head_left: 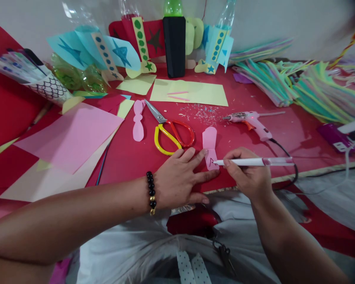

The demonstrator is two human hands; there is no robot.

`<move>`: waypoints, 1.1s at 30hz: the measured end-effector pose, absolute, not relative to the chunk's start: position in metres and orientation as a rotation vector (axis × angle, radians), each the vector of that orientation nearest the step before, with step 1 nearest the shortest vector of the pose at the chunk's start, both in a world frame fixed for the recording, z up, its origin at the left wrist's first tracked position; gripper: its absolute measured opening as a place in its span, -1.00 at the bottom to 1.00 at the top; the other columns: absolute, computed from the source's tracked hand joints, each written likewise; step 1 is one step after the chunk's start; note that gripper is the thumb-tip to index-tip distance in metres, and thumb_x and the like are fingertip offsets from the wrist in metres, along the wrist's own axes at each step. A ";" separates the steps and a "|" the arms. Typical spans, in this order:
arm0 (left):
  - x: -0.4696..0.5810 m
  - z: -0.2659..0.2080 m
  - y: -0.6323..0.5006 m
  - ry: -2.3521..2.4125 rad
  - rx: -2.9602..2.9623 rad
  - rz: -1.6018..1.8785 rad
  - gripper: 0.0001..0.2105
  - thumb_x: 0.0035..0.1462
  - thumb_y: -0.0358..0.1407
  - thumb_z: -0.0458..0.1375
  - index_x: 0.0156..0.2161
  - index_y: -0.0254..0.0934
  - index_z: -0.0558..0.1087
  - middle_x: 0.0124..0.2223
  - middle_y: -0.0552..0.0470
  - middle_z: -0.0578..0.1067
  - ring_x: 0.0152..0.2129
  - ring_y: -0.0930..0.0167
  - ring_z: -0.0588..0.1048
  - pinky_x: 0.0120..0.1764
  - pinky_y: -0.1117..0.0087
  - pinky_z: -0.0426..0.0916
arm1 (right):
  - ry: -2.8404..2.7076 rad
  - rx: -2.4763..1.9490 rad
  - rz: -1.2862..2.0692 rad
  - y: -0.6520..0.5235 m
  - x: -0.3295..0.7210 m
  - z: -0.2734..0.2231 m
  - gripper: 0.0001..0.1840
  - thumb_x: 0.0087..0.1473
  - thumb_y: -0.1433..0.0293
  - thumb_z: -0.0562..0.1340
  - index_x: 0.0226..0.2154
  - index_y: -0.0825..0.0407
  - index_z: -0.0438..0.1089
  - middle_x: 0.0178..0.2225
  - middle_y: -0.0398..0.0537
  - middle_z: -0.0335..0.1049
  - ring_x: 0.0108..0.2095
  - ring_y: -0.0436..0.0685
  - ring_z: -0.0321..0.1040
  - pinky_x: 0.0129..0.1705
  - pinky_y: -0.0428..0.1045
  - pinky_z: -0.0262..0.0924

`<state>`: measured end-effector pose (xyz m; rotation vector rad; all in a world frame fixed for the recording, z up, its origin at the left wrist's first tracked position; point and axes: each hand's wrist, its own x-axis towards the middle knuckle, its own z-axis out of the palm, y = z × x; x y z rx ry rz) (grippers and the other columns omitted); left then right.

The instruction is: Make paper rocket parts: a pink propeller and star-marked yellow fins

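Note:
My right hand is closed around a white pen, its tip touching a small pink paper cutout. Dark lines are drawn on the lower half of that cutout, which has a fold across its middle. My left hand lies flat with fingers spread, the fingertips pressing the cutout's left and lower edges against the red table. Just beyond the left fingers are scissors with one red and one yellow handle. A second pink cutout, rounded in shape, lies left of the scissors.
A pink glue gun with a black cord rests at right, near paper scraps. Pink paper sheets and a pen holder are at left. Decorated bottles and a black box-like object stand behind; pastel strips lie far right.

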<state>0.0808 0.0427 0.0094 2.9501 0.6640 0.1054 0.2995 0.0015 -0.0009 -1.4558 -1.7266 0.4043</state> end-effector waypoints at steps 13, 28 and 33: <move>0.081 0.008 0.043 0.659 2.948 0.100 -0.29 0.14 0.27 -0.10 0.32 0.01 0.12 0.37 -0.17 0.02 0.15 0.02 0.12 0.11 0.00 0.08 | -1.848 -1.446 0.443 0.004 0.297 0.001 -0.92 0.12 0.40 0.20 -0.40 -0.01 0.38 -0.48 -0.16 0.41 -0.50 0.01 0.32 -0.47 -0.08 0.19; 0.081 0.010 0.043 0.671 2.952 0.095 -0.30 0.15 0.26 -0.10 0.31 0.04 0.13 0.36 -0.17 0.04 0.16 0.02 0.13 0.09 0.01 0.08 | -1.648 -1.597 0.243 0.005 0.299 -0.003 -0.88 0.06 0.41 0.23 -0.49 -0.01 0.34 -0.61 -0.20 0.30 -0.62 -0.01 0.19 -0.56 -0.06 0.08; 0.081 0.010 0.043 0.665 2.960 0.090 -0.31 0.15 0.26 -0.11 0.31 0.03 0.14 0.36 -0.19 0.05 0.16 0.02 0.13 0.10 0.01 0.08 | -1.655 -1.577 0.257 0.005 0.299 -0.004 -0.88 0.06 0.41 0.22 -0.49 -0.02 0.33 -0.60 -0.18 0.31 -0.60 0.01 0.20 -0.55 -0.05 0.10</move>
